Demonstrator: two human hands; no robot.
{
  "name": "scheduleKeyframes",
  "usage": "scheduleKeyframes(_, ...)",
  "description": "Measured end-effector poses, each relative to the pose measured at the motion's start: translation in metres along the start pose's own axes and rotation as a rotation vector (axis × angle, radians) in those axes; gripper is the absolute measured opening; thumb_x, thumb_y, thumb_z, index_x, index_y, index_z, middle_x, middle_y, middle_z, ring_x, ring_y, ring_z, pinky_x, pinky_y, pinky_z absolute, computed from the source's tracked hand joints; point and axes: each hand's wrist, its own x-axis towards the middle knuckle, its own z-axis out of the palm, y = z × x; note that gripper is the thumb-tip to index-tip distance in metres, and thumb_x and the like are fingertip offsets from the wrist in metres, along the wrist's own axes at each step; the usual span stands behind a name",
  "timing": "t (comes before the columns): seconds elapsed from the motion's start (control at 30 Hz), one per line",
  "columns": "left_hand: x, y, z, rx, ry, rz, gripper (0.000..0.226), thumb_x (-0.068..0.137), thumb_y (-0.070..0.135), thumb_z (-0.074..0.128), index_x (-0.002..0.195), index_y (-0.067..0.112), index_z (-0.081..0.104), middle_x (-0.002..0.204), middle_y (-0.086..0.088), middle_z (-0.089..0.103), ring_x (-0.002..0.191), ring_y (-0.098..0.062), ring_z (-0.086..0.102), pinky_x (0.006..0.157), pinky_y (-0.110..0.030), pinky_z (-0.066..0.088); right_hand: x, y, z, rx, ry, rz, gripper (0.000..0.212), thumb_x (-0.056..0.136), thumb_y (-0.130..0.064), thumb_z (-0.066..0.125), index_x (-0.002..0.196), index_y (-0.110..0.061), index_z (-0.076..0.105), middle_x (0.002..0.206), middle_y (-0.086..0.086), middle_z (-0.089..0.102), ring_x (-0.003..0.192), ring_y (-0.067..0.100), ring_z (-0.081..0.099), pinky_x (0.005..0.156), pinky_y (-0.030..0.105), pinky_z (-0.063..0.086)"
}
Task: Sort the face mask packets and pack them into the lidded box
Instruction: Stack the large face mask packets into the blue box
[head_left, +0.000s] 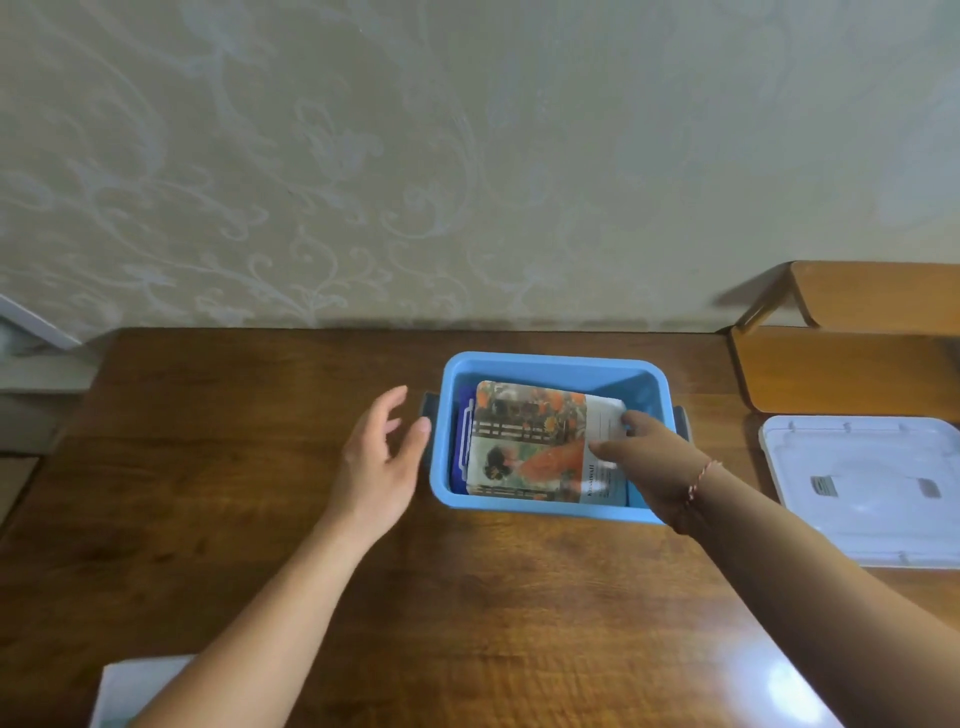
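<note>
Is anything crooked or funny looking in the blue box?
A little. The top mask packet lies tilted in the blue box, not square with its walls, while the right hand holds its end. The lid lies off to the right, not on yet.

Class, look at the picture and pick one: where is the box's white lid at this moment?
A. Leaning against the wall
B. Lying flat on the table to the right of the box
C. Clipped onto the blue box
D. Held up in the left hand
B: the white lid lies flat on the table, to the right of the open blue box, and neither hand touches it.
</note>
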Motion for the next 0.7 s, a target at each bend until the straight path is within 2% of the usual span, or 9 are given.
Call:
scheduleKeyframes(0.07,0.0,0.011,0.01,0.027,-0.021,0.065,0.062,0.095,0.038,0.054,0.15,0.027,0.029,0.157,0.004,0.03,0.137,-0.012,0.037,0.108,-0.034,0.037,0.002,0.002,0.002,-0.057,-0.031,-0.012,0.04,0.089,-0.007,0.063,0.125,-0.012,0.048,0.116,0.012,0.062,0.107,0.03,0.062,0.092,0.051,0.053)
scheduleKeyframes(0.17,0.006,0.027,0.025,0.208,-0.059,0.218,0.072,0.095,0.033,0.059,0.154,0.034,0.017,0.162,0.005,0.012,0.148,-0.015,0.018,0.116,-0.034,0.024,0.005,0.004,0.009,-0.075,0.014,-0.022,0.052,0.086,-0.007,0.066,0.131,-0.017,0.043,0.117,0.01,0.06,0.107,0.029,0.06,0.092,0.053,0.052)
scheduleKeyframes(0.27,0.015,0.033,0.037,0.349,-0.166,0.232,0.071,0.096,0.025,0.059,0.153,0.04,0.019,0.163,0.009,-0.002,0.15,-0.019,0.008,0.119,-0.04,0.025,0.007,0.002,0.016,-0.076,0.057,0.011,0.068,0.087,-0.008,0.066,0.142,-0.023,0.03,0.11,0.007,0.056,0.104,0.026,0.057,0.094,0.052,0.05)
scheduleKeyframes(0.37,0.018,0.029,0.041,0.36,-0.184,0.216,0.062,0.096,0.023,0.059,0.15,0.035,0.031,0.162,0.01,-0.004,0.15,-0.019,0.01,0.118,-0.043,0.028,0.014,0.0,0.017,0.006,0.107,0.054,0.075,0.085,-0.008,0.068,0.145,-0.026,0.025,0.109,0.008,0.055,0.1,0.027,0.056,0.092,0.055,0.05)
scheduleKeyframes(0.5,0.019,0.023,0.041,0.372,-0.19,0.248,0.061,0.096,0.024,0.058,0.15,0.031,0.032,0.161,0.014,-0.007,0.15,-0.017,0.009,0.118,-0.039,0.026,0.023,0.0,0.022,0.048,0.144,0.122,0.078,0.08,-0.006,0.073,0.139,-0.023,0.025,0.106,0.011,0.057,0.096,0.029,0.058,0.088,0.057,0.052)
scheduleKeyframes(0.63,0.021,0.023,0.041,0.336,-0.184,0.251,0.06,0.094,0.022,0.06,0.149,0.028,0.035,0.161,0.013,-0.004,0.149,-0.017,0.01,0.117,-0.038,0.025,0.028,0.001,0.027,0.036,0.164,0.161,0.071,0.077,-0.008,0.077,0.131,-0.018,0.031,0.103,0.012,0.058,0.085,0.027,0.058,0.076,0.048,0.053)
scheduleKeyframes(0.7,0.021,0.023,0.042,0.331,-0.175,0.255,0.06,0.094,0.02,0.06,0.148,0.027,0.036,0.161,0.012,-0.002,0.149,-0.017,0.011,0.117,-0.037,0.026,0.031,0.002,0.03,0.021,0.164,0.161,0.075,0.071,-0.012,0.081,0.127,-0.02,0.033,0.105,0.013,0.059,0.09,0.03,0.06,0.081,0.052,0.054)
